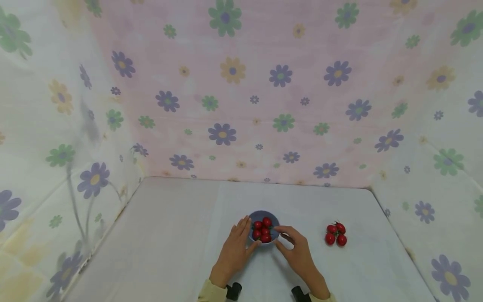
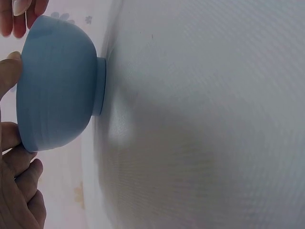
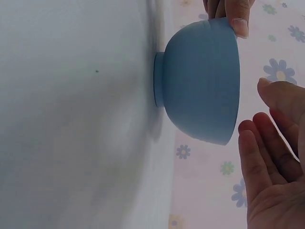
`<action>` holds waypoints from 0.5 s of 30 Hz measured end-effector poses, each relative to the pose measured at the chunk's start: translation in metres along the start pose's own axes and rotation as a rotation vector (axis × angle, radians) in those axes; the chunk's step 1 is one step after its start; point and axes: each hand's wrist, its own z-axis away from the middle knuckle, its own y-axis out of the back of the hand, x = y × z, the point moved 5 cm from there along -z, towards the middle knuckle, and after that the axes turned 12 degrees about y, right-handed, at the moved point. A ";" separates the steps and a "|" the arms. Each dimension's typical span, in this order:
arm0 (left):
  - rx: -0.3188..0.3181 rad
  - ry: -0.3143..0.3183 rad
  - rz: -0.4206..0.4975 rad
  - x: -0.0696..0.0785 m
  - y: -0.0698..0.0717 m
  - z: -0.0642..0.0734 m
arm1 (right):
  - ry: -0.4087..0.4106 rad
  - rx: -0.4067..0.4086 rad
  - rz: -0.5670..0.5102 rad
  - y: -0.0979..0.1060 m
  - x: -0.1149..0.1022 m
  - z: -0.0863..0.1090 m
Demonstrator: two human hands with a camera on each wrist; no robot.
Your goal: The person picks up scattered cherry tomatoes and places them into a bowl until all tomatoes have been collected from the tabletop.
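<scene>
A small blue bowl [image 1: 277,239] stands upright on the white table, with several red tomatoes [image 1: 266,231] inside it. My left hand [image 1: 235,247] holds the bowl from its left side, the thumb at the near rim and the fingers along the outer wall. In the left wrist view, the bowl [image 2: 57,86] shows its outside and foot. My right hand [image 1: 298,249] is at the bowl's right edge, thumb and fingers spread apart. From the right wrist view, a gap shows between that hand [image 3: 276,157] and the bowl [image 3: 202,81], and nothing is in its grasp.
To the right on the table [image 1: 170,235] lies a bunch of several red tomatoes [image 1: 341,240] with green stems. Flower-patterned cloth walls [image 1: 241,105] enclose the table at the back and both sides.
</scene>
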 end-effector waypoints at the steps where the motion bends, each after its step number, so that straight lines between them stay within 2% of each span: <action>1: 0.000 0.001 0.000 0.000 0.000 0.000 | 0.003 0.004 0.010 0.001 0.000 0.001; 7: 0.021 -0.004 -0.001 0.001 0.001 0.002 | 0.011 0.049 0.069 0.012 0.000 0.007; 15: 0.015 -0.005 0.000 0.002 0.000 0.001 | -0.046 0.079 0.109 0.029 0.007 0.013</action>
